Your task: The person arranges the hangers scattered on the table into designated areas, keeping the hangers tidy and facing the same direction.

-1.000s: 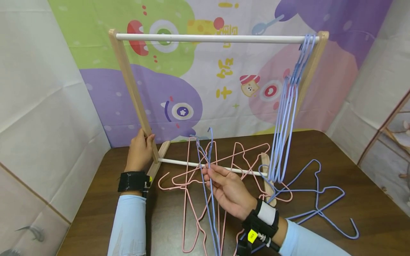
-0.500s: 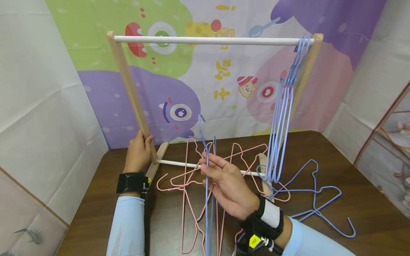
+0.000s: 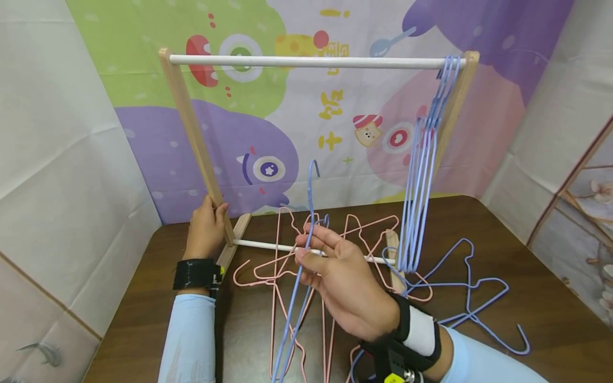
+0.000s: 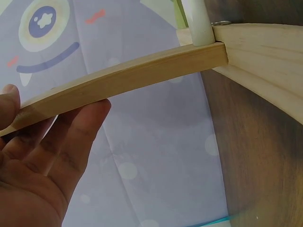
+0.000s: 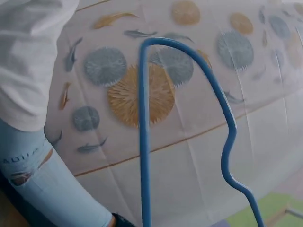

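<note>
My left hand (image 3: pixel 205 229) grips the lower part of the rack's left wooden post (image 3: pixel 191 127). In the left wrist view its fingers and thumb lie on opposite sides of that post. My right hand (image 3: pixel 349 279) pinches a blue clothes hanger (image 3: pixel 310 194) below its hook, which points up in front of the backdrop. The hanger's body slants down to the left, seen nearly edge-on from the head. One rounded end of this blue hanger (image 5: pixel 144 142) fills the middle of the right wrist view; its hook is outside that view.
Several blue hangers (image 3: pixel 423 197) hang at the right end of the rack's white top rod (image 3: pixel 306 62). Pink hangers (image 3: pixel 274 319) lie tangled on the brown table around the lower rod (image 3: pixel 261 244). More blue hangers (image 3: pixel 469 287) lie at the right.
My right hand has turned the blue hanger; its hook is higher and its body has swung to the lower left. My left hand keeps its grip on the post.
</note>
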`<state>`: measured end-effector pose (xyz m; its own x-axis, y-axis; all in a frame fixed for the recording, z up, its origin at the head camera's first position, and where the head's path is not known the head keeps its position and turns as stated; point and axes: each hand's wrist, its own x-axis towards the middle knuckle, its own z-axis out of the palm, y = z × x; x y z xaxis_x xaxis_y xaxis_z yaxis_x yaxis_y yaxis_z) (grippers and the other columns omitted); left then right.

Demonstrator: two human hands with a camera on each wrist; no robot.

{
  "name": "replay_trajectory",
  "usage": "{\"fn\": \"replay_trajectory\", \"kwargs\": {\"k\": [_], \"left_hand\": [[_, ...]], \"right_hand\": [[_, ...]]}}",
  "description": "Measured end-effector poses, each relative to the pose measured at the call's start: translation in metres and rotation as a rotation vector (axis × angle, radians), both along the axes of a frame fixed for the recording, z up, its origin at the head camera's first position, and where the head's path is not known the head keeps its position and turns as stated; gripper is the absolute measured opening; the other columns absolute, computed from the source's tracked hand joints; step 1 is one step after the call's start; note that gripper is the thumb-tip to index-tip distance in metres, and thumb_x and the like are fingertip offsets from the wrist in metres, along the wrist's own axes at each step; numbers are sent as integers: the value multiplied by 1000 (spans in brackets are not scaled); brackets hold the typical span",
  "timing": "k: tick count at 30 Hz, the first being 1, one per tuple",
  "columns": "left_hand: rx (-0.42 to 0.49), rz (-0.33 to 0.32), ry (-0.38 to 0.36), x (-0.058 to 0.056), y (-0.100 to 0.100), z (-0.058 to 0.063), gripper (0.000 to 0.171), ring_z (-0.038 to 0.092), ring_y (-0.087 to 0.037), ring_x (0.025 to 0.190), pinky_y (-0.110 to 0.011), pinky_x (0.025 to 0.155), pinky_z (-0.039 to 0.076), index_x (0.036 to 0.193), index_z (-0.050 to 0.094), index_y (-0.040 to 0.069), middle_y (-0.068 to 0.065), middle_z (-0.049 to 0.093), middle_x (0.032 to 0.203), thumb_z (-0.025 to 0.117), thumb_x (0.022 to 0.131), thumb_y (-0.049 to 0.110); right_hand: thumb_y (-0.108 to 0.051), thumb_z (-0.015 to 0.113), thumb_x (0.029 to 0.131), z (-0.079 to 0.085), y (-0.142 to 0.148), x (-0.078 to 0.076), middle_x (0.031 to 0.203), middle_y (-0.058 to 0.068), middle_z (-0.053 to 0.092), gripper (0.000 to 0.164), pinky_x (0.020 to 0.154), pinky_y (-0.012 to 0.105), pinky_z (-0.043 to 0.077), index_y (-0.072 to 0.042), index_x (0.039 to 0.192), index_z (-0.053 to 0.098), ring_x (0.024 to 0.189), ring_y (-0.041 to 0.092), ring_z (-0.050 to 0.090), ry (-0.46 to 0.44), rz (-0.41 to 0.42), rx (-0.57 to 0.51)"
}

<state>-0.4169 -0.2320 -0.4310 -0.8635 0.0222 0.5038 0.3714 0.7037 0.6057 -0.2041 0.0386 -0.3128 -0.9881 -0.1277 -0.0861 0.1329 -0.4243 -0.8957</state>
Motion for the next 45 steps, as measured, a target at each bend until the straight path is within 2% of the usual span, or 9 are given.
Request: {"fn": "replay_trajectory", "kwargs": {"k": [4, 9, 14, 20, 26, 30, 33, 39, 45], "left_hand": [[2, -3, -1, -1, 0, -1, 34, 70, -48, 93, -59, 72, 56, 129, 53, -7, -32, 68, 110, 53, 108, 19], [3, -1, -4, -1, 0, -2, 34, 70, -47, 93, -59, 74, 56, 129, 54, -7, -32, 68, 109, 53, 108, 20], [4, 4, 1, 0, 0, -1, 32, 70, -47, 93, -59, 73, 56, 127, 54, -7, -32, 69, 108, 54, 108, 19], [-1, -1, 12, 0, -1, -1, 31, 70, -48, 94, -60, 75, 56, 127, 54, -7, -32, 68, 110, 54, 108, 17], [-1, -4, 10, -1, -1, -2, 31, 70, -48, 94, -59, 75, 56, 126, 54, -7, -33, 68, 110, 54, 108, 18], [2, -4, 7, -1, -1, -2, 31, 70, -48, 94, -59, 74, 56, 124, 54, -7, -33, 68, 109, 53, 108, 19], [5, -3, 1, -1, 0, -1, 31, 70, -48, 94, -59, 74, 56, 125, 54, -7, -33, 68, 110, 53, 108, 19], [6, 5, -1, -2, 0, -1, 33, 70, -48, 97, -60, 78, 56, 130, 54, -6, -33, 68, 114, 54, 108, 19], [4, -9, 3, -2, -1, -2, 33, 70, -48, 96, -59, 76, 57, 129, 54, -7, -33, 67, 113, 53, 108, 19]], "right_hand": [[9, 60, 96, 14, 4, 8, 135, 15, 49, 56, 78, 26, 47, 1, 148, 42, 87, 13, 53, 7, 21, 41], [8, 59, 97, 37, 16, 17, 143, 13, 45, 61, 81, 26, 47, -3, 153, 36, 93, 13, 52, 17, 52, 79], [4, 60, 98, 60, 31, 21, 144, 11, 42, 62, 82, 23, 48, -6, 154, 35, 95, 12, 53, 89, 90, 99], [3, 58, 100, 91, 50, 8, 143, 8, 43, 58, 82, 23, 48, -11, 153, 37, 90, 10, 52, 165, 70, 140], [5, 61, 99, 115, 70, -10, 141, 5, 47, 53, 81, 26, 45, -13, 147, 46, 93, 13, 51, 214, 38, 80], [7, 61, 98, 122, 83, -22, 139, 6, 49, 53, 79, 28, 46, -9, 147, 46, 94, 14, 53, 274, -3, 48], [9, 61, 98, 123, 94, -33, 138, 6, 51, 54, 79, 28, 48, -9, 146, 44, 98, 16, 57, 279, -24, 14], [13, 55, 99, 120, 115, -53, 130, 2, 55, 46, 80, 30, 48, -11, 138, 47, 95, 14, 59, 232, -46, -21], [9, 53, 101, 114, 127, -63, 133, 0, 52, 41, 80, 27, 45, -11, 136, 47, 93, 11, 56, 189, -63, 16]]}}
